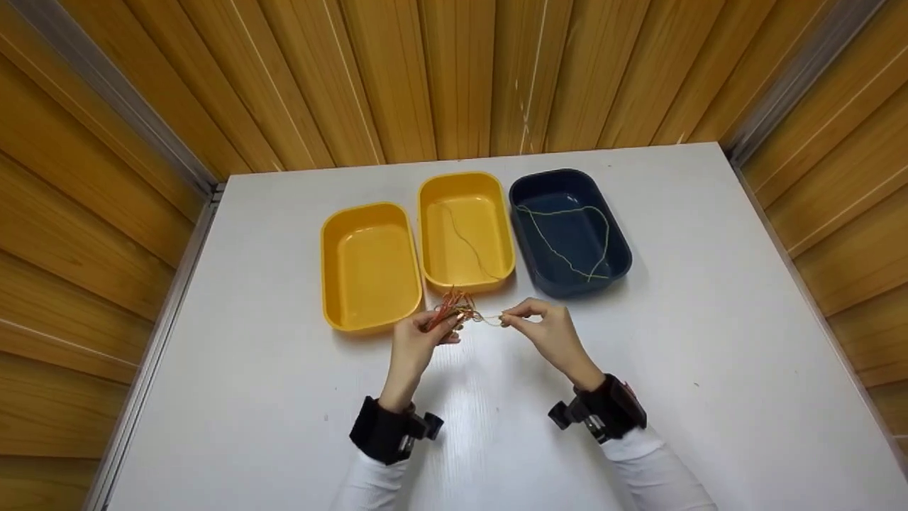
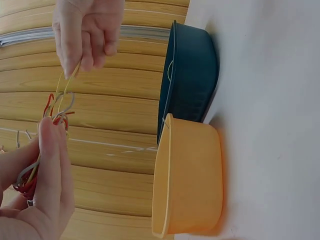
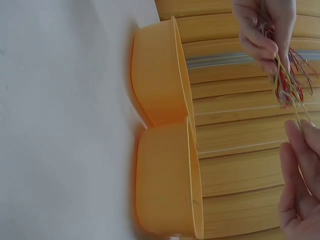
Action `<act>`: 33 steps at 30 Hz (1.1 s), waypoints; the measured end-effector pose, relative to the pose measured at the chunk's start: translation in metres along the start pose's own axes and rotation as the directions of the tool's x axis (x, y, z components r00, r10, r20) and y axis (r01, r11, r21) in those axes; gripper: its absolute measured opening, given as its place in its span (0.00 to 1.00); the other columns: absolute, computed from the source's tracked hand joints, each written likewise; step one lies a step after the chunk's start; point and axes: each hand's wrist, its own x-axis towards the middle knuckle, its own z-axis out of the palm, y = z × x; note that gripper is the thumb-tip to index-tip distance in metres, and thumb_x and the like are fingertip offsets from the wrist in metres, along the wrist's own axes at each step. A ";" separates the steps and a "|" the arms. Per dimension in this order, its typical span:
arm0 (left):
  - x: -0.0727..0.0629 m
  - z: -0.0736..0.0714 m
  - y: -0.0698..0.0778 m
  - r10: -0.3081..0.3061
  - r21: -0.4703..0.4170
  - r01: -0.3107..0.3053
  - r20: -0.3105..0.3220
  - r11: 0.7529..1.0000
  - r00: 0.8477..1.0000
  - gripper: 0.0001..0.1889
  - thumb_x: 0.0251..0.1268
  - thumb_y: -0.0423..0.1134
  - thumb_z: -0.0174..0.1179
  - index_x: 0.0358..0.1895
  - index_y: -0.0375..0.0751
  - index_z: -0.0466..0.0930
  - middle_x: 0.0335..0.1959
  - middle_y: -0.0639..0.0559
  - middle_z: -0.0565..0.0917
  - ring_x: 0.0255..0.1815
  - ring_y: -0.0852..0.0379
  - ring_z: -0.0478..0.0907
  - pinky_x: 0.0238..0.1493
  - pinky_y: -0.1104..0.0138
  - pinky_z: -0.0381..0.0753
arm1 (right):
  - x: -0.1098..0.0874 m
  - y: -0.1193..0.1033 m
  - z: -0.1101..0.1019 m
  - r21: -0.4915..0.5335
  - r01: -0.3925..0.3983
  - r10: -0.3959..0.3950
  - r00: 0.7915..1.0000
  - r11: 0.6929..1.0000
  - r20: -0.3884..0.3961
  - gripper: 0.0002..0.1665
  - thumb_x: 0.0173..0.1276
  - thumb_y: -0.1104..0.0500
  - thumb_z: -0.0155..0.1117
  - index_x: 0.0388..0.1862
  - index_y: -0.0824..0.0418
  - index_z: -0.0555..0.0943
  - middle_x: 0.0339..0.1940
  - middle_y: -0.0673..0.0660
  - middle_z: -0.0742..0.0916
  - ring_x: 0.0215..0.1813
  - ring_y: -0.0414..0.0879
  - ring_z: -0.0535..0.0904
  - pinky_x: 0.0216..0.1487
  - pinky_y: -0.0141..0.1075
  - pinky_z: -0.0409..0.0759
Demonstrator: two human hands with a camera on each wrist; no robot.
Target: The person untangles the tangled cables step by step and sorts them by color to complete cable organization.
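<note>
I see the left hand (image 1: 417, 342) pinching a tangled string bundle (image 1: 455, 306) | right hand (image 1: 547, 332) pinching a yellow strand (image 1: 491, 323) reaching the bundle | 2 yellow trays (image 1: 369, 273), 1 navy tray (image 1: 569, 231) beyond

Left hand (image 1: 415, 346): grips a tangled bundle of cords (image 1: 454, 306), red strands prominent, near the front edge of the middle yellow bin.
Right hand (image 1: 552, 332): pinches a pale strand (image 1: 491, 323) between thumb and fingers; strand runs to the bundle.
Left yellow bin (image 1: 376, 273): bare interior visible; stands just beside the middle bin.
Middle yellow bin (image 1: 491, 223): contains one thin cord (image 1: 458, 235), laid lengthwise.
Dark blue bin (image 1: 576, 234): right end of row; contains a looped yellow-green cord (image 1: 608, 234).
Worktop (image 1: 709, 284): white; carries all three bins.
Walls (image 1: 461, 71): wood-patterned panels.
</note>
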 end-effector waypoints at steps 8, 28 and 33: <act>-0.001 -0.007 0.001 -0.016 0.012 0.015 0.057 1.000 0.998 0.11 0.53 0.24 0.57 0.37 0.15 0.75 0.28 0.32 0.81 0.18 0.62 0.78 0.27 0.67 0.83 | 0.002 0.010 -0.019 -0.021 0.030 -0.031 0.998 0.999 -0.058 0.02 0.50 0.72 0.65 0.24 0.69 0.82 0.23 0.61 0.85 0.27 0.42 0.80 0.28 0.24 0.73; -0.003 -0.059 0.006 0.021 0.149 -0.015 -0.041 0.989 0.999 0.09 0.52 0.23 0.58 0.35 0.16 0.76 0.31 0.31 0.80 0.19 0.59 0.79 0.26 0.67 0.82 | -0.005 0.058 -0.095 0.071 -0.048 0.062 0.972 0.996 -0.225 0.07 0.51 0.68 0.67 0.26 0.74 0.80 0.21 0.61 0.84 0.27 0.42 0.80 0.31 0.23 0.75; -0.003 -0.059 0.002 0.016 0.157 -0.015 -0.008 0.987 1.000 0.10 0.53 0.24 0.58 0.36 0.17 0.76 0.33 0.32 0.80 0.20 0.60 0.79 0.26 0.67 0.82 | -0.004 0.095 -0.110 0.213 0.013 0.036 0.974 0.977 -0.224 0.06 0.51 0.68 0.66 0.28 0.72 0.82 0.23 0.59 0.85 0.29 0.43 0.81 0.35 0.26 0.78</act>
